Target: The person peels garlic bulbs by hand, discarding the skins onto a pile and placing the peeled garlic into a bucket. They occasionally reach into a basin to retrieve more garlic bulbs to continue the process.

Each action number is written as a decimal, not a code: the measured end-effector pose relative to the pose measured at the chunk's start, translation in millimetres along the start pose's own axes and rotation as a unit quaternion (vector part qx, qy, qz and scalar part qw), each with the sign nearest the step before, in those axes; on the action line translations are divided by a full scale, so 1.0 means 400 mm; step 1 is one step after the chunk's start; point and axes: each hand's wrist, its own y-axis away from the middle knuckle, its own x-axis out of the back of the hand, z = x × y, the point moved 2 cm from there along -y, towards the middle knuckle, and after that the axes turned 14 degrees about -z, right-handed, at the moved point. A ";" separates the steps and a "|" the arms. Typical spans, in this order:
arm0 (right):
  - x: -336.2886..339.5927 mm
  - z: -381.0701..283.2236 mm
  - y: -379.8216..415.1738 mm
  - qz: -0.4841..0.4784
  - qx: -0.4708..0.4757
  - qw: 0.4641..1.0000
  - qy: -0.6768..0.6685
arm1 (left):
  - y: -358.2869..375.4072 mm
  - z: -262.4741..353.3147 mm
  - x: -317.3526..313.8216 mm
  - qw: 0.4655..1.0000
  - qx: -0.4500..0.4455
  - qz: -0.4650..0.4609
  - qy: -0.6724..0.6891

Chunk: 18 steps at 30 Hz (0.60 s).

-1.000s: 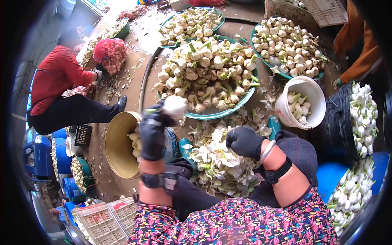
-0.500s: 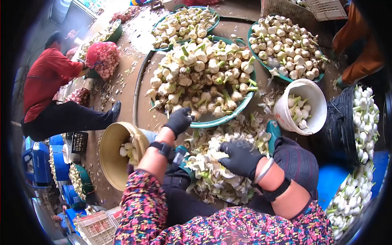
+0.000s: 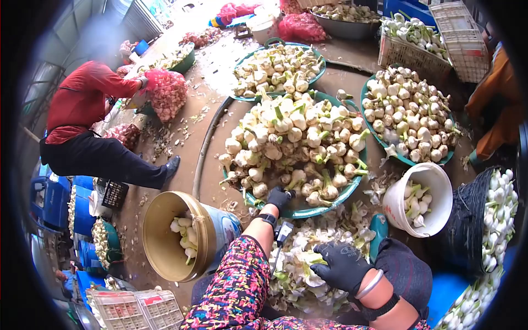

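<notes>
My left hand [image 3: 279, 198], in a black glove, reaches to the near rim of a green basin [image 3: 324, 209] heaped with garlic bulbs [image 3: 294, 124]. Its fingers are curled against the nearest bulbs, and what they grip is hidden. Over a pile of pale garlic peelings [image 3: 300, 289] hovers my right hand [image 3: 344, 268], also black-gloved. Its fingers are bent, with a pale yellow-green scrap by the thumb; I cannot make out what lies inside them. A cable with a small grey plug-like piece [image 3: 284, 232] hangs beside my left wrist.
Trimmed garlic lies in a cream bucket [image 3: 157, 236] at left and a white bucket [image 3: 443, 212] at right. Two more garlic basins [image 3: 250, 58] [image 3: 367, 118] stand beyond. A person in red [image 3: 82, 104] handles a pink net sack [image 3: 166, 93]. A hose [image 3: 206, 143] crosses the floor.
The view has tilted upward, so the scene sits lower and further right. My left hand has moved forward to the basin's bulbs. My right hand stays over the peelings.
</notes>
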 end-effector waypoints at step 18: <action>-0.045 -0.010 -0.098 0.151 0.168 0.853 -0.470 | 0.580 0.209 0.192 0.793 -0.362 -0.253 0.420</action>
